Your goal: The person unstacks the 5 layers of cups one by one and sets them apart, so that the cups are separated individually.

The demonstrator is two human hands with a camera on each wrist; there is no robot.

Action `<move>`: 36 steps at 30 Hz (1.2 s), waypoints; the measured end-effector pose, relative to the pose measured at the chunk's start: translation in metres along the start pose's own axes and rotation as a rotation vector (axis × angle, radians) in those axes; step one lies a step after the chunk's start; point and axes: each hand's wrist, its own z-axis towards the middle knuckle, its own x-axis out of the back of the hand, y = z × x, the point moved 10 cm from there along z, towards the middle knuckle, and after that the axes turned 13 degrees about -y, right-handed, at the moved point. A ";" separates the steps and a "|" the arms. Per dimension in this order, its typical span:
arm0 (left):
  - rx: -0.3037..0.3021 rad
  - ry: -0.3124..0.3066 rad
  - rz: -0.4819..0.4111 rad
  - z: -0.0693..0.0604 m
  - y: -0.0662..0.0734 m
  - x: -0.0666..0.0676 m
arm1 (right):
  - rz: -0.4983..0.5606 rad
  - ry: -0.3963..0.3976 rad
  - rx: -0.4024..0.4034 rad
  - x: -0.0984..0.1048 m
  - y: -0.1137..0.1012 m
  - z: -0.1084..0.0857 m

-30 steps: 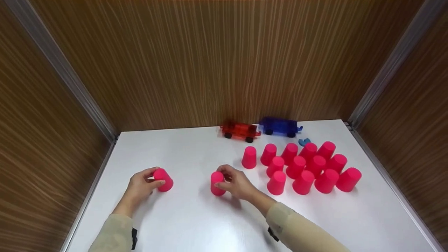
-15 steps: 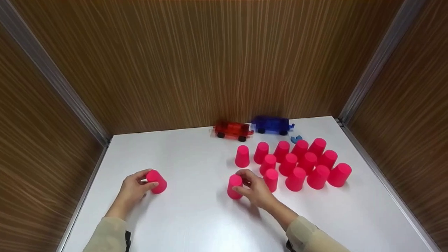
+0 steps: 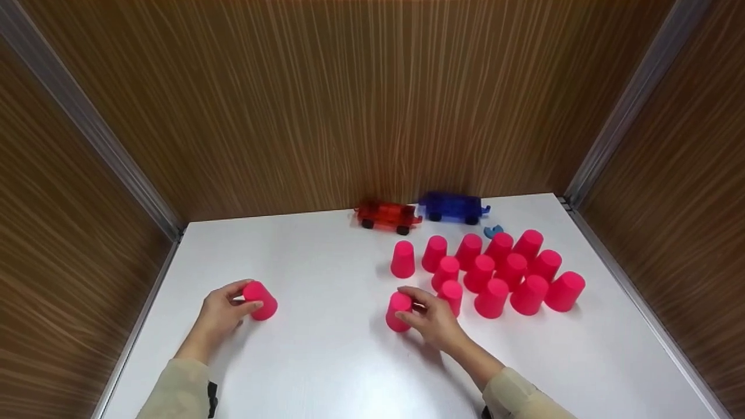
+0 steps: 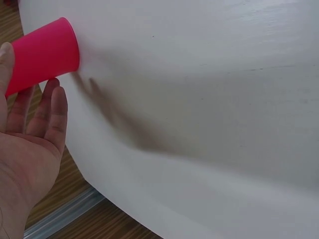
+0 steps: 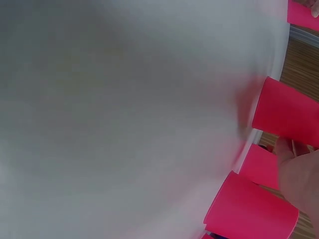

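Note:
On the left of the white table, my left hand [image 3: 221, 311] pinches an upside-down pink cup [image 3: 261, 301] between thumb and fingers. The left wrist view shows the thumb on this cup [image 4: 47, 52], with the other fingers below it. Nearer the middle, my right hand [image 3: 437, 321] grips a second pink cup [image 3: 397, 311], also mouth down, at the front left of a group of cups. Its fingers pass behind that cup, so their tips are partly hidden. In the right wrist view the gripped cup [image 5: 286, 112] appears at the right edge.
Several upside-down pink cups [image 3: 480, 273] stand in rows on the right. Behind them are a red toy wagon [image 3: 388, 216], a blue toy wagon [image 3: 453, 208] and a small blue curved piece [image 3: 493, 231]. Wood-patterned panels [image 3: 361, 105] enclose the white table [image 3: 314, 372].
My right hand has moved right with its cup, closer to the group of cups. My left hand keeps its hold on the other cup. The head view has shifted slightly.

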 end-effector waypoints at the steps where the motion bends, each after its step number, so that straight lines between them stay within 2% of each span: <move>1: 0.005 0.000 -0.003 0.001 -0.001 0.000 | 0.001 0.006 -0.001 0.001 0.000 -0.001; 9: -0.003 0.007 0.001 0.002 0.001 0.002 | -0.009 0.047 -0.030 0.008 0.003 -0.011; 16: 0.004 0.012 -0.008 0.002 0.001 0.001 | -0.035 0.085 -0.098 0.016 0.006 -0.018; 23: 0.000 0.020 -0.022 0.003 0.003 -0.005 | -0.021 0.111 -0.098 0.017 0.009 -0.022; 26: -0.011 0.007 -0.023 0.007 0.012 -0.015 | -0.016 0.111 -0.097 0.016 0.010 -0.022; 29: -0.029 -0.018 -0.027 0.013 0.026 -0.029 | -0.011 0.109 -0.095 0.016 0.011 -0.022; 36: -0.088 -0.058 0.003 0.037 0.071 -0.076 | -0.023 0.109 -0.078 0.017 0.006 -0.022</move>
